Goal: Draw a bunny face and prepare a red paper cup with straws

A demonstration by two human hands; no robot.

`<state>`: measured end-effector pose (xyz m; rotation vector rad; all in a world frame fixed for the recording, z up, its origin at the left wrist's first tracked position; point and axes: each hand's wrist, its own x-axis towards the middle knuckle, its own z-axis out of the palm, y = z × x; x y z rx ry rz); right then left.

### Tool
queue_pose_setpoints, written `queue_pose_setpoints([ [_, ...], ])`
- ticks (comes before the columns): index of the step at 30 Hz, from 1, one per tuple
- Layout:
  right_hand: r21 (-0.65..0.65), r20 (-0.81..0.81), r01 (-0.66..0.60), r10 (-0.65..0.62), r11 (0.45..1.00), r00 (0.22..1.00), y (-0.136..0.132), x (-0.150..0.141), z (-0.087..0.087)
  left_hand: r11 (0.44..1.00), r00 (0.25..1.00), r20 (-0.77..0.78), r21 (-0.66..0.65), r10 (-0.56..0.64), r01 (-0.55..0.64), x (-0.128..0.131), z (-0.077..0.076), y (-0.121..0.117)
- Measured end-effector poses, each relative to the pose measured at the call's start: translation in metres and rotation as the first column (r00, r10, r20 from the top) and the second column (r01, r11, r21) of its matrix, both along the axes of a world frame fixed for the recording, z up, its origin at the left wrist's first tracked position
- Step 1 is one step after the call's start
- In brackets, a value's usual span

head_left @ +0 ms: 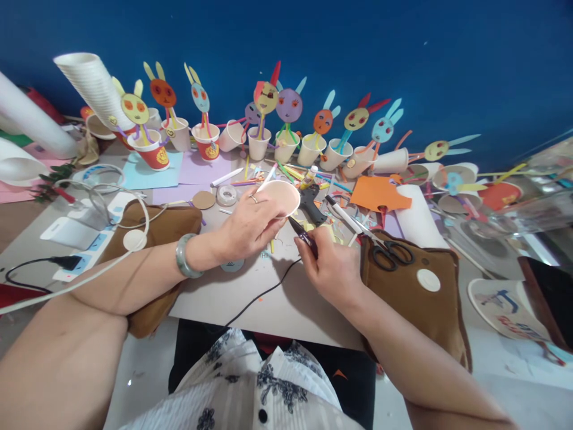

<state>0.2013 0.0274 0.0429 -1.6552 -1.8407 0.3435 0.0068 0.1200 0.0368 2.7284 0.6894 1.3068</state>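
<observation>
My left hand (pixel 250 221), with a ring and a bracelet on it, grips a pale paper cup (pixel 284 194) tilted toward me, fingers wrapped along its side. In my right hand (pixel 329 260) is a dark pen-like tool (pixel 303 234), held between thumb and fingers. Its narrow tip is close to the cup's lower rim; whether they touch I cannot tell. Just behind the tool lies a black glue gun (pixel 312 205). A black cord (pixel 264 292) runs over the table under my right hand, and its upper end is hidden.
Along the blue wall stand several paper cups (pixel 310 149) with paper rabbit faces on stems. A stack of cups (pixel 96 89) leans at the left. Brown cushions (pixel 409 292) flank the work area, scissors (pixel 393 255) on the right one. A power strip (pixel 92 251) with cables lies left.
</observation>
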Motion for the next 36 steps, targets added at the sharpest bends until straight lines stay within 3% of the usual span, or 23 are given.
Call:
queue_pose_setpoints([
  [2, -0.083, -0.167, -0.078, 0.063, 0.994, 0.984, 0.0021, 0.0009, 0.0030, 1.000, 1.000, -0.007, 0.009, -0.003, 0.003, -0.0001, 0.0003, 0.0003],
  [4, -0.176, -0.373, -0.196, 0.119, 0.965, 0.920, 0.0048, 0.0020, 0.0060, 1.000, 1.000, -0.012, 0.021, 0.003, -0.003, -0.0002, 0.0008, 0.0007],
  [6, -0.213, -0.476, -0.259, 0.132, 0.942, 0.869, 0.0064, 0.0025, 0.0068, 0.999, 1.000, -0.017, 0.037, 0.007, -0.007, -0.0002, 0.0015, 0.0009],
  [8, -0.184, -0.422, -0.213, 0.119, 0.960, 0.899, 0.0058, 0.0022, 0.0051, 0.998, 1.000, -0.020, 0.056, 0.004, -0.003, -0.0001, 0.0023, 0.0008],
  [11, -0.055, -0.126, -0.058, 0.051, 0.997, 0.991, 0.0024, 0.0009, 0.0001, 0.998, 1.000, -0.004, 0.068, -0.018, 0.019, 0.0003, 0.0034, 0.0001],
  [14, 0.028, 0.071, 0.017, -0.019, 0.999, 0.997, 0.0000, 0.0002, -0.0018, 0.998, 0.999, 0.008, 0.047, -0.042, 0.042, 0.0008, 0.0041, -0.0005],
  [16, -0.014, 0.005, -0.010, 0.010, 1.000, 1.000, 0.0005, 0.0005, 0.0003, 0.998, 0.999, 0.005, 0.045, -0.039, 0.038, 0.0010, 0.0037, -0.0006],
  [18, -0.096, -0.176, -0.091, 0.073, 0.991, 0.982, 0.0025, 0.0012, 0.0036, 0.998, 1.000, 0.000, 0.064, -0.025, 0.025, 0.0010, 0.0024, -0.0003],
  [22, -0.215, -0.470, -0.256, 0.130, 0.942, 0.873, 0.0063, 0.0028, 0.0061, 0.996, 1.000, -0.029, 0.088, -0.001, 0.004, 0.0006, -0.0016, 0.0001],
  [24, -0.203, -0.446, -0.235, 0.124, 0.950, 0.886, 0.0055, 0.0024, 0.0046, 0.996, 1.000, -0.031, 0.088, -0.002, 0.005, 0.0001, -0.0031, 0.0002],
  [27, -0.098, -0.223, -0.079, 0.056, 0.992, 0.973, 0.0017, 0.0007, 0.0023, 0.994, 1.000, -0.012, 0.106, -0.020, 0.021, -0.0010, -0.0036, 0.0003],
  [29, -0.060, -0.142, -0.032, 0.023, 0.998, 0.990, 0.0002, -0.0003, 0.0024, 0.990, 1.000, -0.020, 0.141, -0.024, 0.027, -0.0024, -0.0031, 0.0004],
  [34, -0.149, -0.376, -0.224, 0.155, 0.963, 0.914, 0.0034, 0.0006, 0.0064, 0.977, 0.996, -0.084, 0.208, -0.035, 0.052, -0.0067, -0.0006, 0.0000],
  [36, -0.135, -0.334, -0.201, 0.147, 0.970, 0.931, 0.0037, 0.0013, 0.0052, 0.980, 0.993, -0.115, 0.195, -0.026, 0.048, -0.0077, 0.0001, -0.0005],
])
